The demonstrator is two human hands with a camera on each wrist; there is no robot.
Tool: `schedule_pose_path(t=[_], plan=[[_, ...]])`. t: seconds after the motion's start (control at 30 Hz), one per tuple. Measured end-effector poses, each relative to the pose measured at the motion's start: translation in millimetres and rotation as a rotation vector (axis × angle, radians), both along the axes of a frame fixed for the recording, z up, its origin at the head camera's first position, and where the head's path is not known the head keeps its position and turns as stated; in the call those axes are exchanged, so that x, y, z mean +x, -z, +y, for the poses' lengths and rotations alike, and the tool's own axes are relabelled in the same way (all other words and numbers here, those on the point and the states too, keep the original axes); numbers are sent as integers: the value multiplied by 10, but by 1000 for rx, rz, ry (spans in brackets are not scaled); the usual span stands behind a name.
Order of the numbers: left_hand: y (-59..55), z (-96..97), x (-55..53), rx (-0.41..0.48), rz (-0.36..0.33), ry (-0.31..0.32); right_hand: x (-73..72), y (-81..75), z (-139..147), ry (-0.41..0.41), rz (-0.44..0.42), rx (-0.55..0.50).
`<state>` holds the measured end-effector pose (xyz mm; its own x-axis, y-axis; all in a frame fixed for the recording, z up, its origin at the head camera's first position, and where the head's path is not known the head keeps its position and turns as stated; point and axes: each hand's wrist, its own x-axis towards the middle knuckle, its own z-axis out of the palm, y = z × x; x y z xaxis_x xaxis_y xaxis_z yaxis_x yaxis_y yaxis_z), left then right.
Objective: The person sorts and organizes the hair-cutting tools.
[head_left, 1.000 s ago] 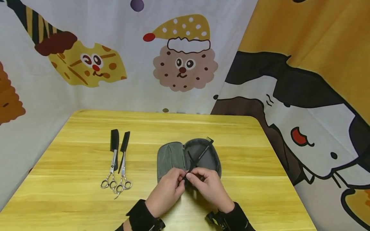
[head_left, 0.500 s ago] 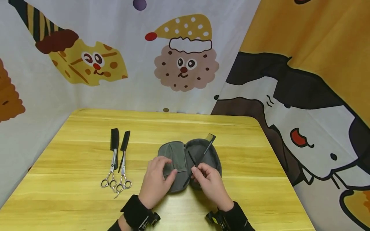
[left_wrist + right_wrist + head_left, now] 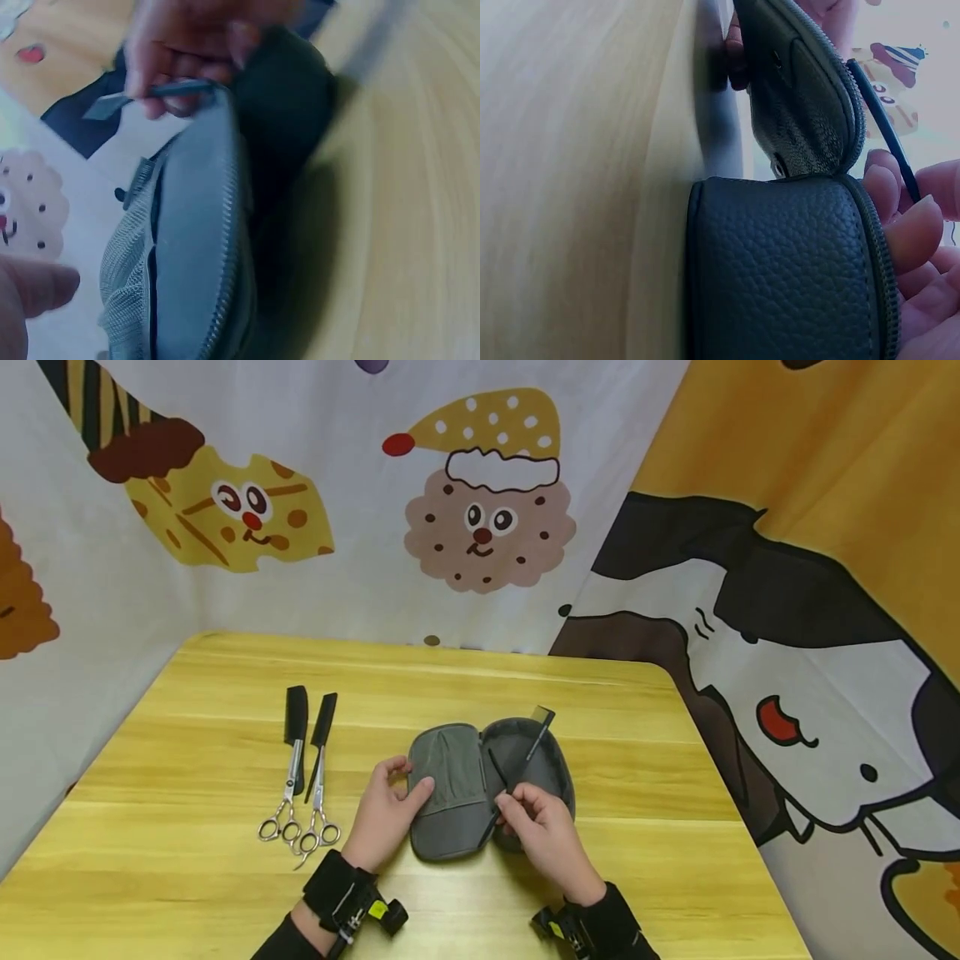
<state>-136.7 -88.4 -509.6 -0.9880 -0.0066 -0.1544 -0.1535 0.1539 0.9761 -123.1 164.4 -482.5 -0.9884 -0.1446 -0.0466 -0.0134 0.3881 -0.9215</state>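
A grey zip case (image 3: 448, 839) lies unfolded on the table, with a gathered mesh pocket in its left half. My left hand (image 3: 386, 814) holds this half at its outer edge. The fingers go to its underside and the thumb (image 3: 45, 285) stands over the pocket. My right hand (image 3: 543, 835) pinches a slim black stick-like tool (image 3: 537, 742) between thumb and fingers, slanted over the case's hollow right half. Its far end is flat and partly see-through; its lower end reaches the left half's zipper edge. A thin dark strip (image 3: 496, 767) shows in the right half.
To the left on the wooden table (image 3: 187, 760) lie two pairs of silver scissors (image 3: 291, 789) (image 3: 319, 789), with black combs (image 3: 298, 710) (image 3: 324, 718) at their blade ends. Behind the table hangs a cloth (image 3: 315, 602) with cartoon prints.
My left hand has let go of the slim black tool and moved left to the case's outer edge. The right hand keeps hold of the tool almost in place.
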Motion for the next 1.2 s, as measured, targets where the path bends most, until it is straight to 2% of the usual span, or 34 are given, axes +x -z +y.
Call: schedule_pose_path(t=[0.1,0.2,0.27,0.37,0.5,0.6,0.87,1.2], plan=[[13,-11,-18,118,-44,-43,2,-1,3,-3,0,-12],[50,-17,-38,167,-61,-40,1,1,7,-8,-12,-31],[79,-24,-52,151,-53,-15,-1,5,10,-9,-19,-43],[131,-28,-62,71,-23,18,-2,14,18,-10,-25,-56],[191,-12,-45,-57,22,17,-5,29,32,-14,-28,-61],[218,-2,-39,-105,31,13,-8,29,38,-19,-29,-60],[219,-7,-54,-121,12,27,-13,23,100,-10,-14,-53],[189,-10,-39,-143,24,27,-69,66,99,117,65,73]])
